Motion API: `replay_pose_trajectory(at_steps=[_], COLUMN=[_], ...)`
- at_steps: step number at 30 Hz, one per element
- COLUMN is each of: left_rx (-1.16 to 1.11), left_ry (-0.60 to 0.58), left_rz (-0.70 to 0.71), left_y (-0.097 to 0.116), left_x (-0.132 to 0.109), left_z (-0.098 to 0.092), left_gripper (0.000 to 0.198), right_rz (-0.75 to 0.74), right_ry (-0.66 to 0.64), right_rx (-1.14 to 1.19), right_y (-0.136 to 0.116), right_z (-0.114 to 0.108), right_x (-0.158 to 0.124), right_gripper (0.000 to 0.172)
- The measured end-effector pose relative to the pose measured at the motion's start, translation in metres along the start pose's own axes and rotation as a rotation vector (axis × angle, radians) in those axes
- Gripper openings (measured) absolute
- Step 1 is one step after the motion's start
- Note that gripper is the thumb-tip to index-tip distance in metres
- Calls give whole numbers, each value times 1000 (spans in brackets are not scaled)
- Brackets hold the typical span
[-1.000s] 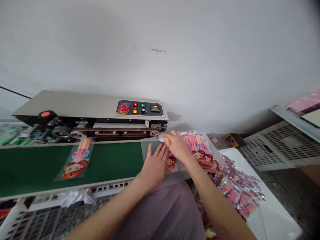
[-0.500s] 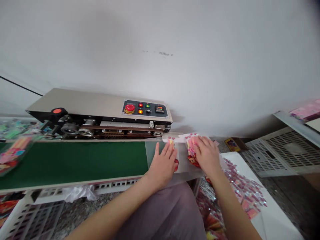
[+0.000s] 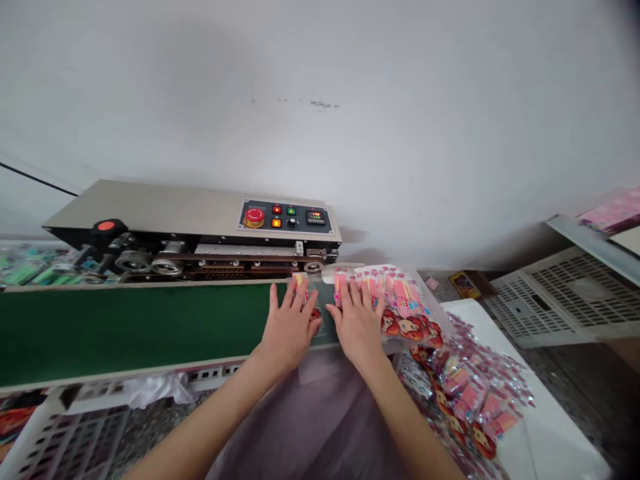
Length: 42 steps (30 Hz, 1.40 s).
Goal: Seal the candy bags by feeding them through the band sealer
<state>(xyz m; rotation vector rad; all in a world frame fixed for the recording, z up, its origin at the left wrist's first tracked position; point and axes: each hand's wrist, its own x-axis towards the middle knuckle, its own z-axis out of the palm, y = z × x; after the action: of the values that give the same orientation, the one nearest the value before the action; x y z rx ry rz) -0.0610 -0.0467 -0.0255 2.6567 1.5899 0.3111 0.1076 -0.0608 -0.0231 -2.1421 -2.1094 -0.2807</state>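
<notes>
My left hand [image 3: 286, 330] lies with spread fingers over a clear plastic packet [image 3: 315, 313] at the right end of the green conveyor belt [image 3: 150, 327]. Most of that packet is hidden under the fingers. My right hand [image 3: 358, 327] rests flat, fingers apart, on the left part of a row of pink printed packets [image 3: 407, 297] with red-haired cartoon figures. These packets overlap beside the belt's end. Just behind the hands stands a band sealing machine [image 3: 170, 203] with lit buttons and a red stop knob [image 3: 255, 217].
A white table [image 3: 555, 413] on the right bears a heap of small shiny pink packets [image 3: 495, 367]. White plastic crates [image 3: 537, 303] stand beyond it. Another crate [image 3: 85, 433] is below the belt at left. Green packets [image 3: 40, 263] lie behind the belt's left end.
Both hands have moved left along the belt, the right one farther. The row of pink packets now shows to the right of my right hand. The packet at far left has left view.
</notes>
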Motion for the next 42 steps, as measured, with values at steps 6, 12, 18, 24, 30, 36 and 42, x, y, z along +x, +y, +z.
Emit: replay_pose_trajectory(at_steps=[6,12,18,24,30,36,42], left_rx=[-74,-123,-39,24,-114,-59,24], left_ry=[-7,-17,31,13,3,36,1], left_rz=[120,288,178,14,254,278,219], left_y=[18,36,4,-5,35,28,-10], left_x=[22,39,12,6,33,31,9], left_z=[-13,15,20,-7,1,28,11], left_gripper=[51,55,54,54,55,54,52], right_rz=[-4,-8,0,-13,35,28,48], right_ry=[56,3,-6,27,18,12,-50], right_rx=[-38,-95,-13,88,-43,-51,21], right_y=[27,47,20,3,48,41,-9], right_z=[-16,-8,-3,-8,-20,-11,-18], right_x=[0,-8,-3,7,-2,-5,15], right_gripper=[45,48,49,48,43,44,43])
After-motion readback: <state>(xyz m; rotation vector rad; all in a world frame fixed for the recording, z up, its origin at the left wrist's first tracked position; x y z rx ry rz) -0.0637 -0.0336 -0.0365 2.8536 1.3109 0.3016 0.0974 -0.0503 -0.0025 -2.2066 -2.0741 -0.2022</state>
